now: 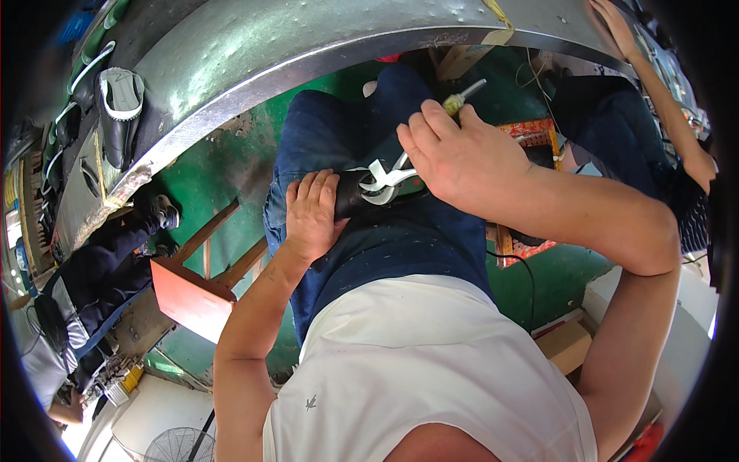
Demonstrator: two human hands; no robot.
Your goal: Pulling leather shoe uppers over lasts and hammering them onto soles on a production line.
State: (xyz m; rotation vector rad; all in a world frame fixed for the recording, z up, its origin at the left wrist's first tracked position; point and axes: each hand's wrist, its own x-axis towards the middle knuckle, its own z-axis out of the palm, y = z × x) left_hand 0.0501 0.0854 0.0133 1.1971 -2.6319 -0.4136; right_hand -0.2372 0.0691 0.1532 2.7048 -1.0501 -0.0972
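Note:
A black leather shoe (352,199) lies across my lap, partly covered by my hands. My left hand (312,215) presses on its left end, fingers bent over it. Metal pincers (382,185) sit with their pale jaws at the middle of the shoe; whether they bite its edge I cannot tell. Wrapped round the handles is my right hand (466,158), closed. From the top of that fist sticks out a pale rod with a yellow-green grip (454,104); its link to the pincers is hidden by my fingers.
Ahead of my knees curves a metal-topped bench (254,46). Black shoes with white lining (122,108) stand on its left. An orange-faced wooden stool (196,296) is at my left. Co-workers sit at both sides, one arm (662,100) at the right. A fan (181,445) stands lower left.

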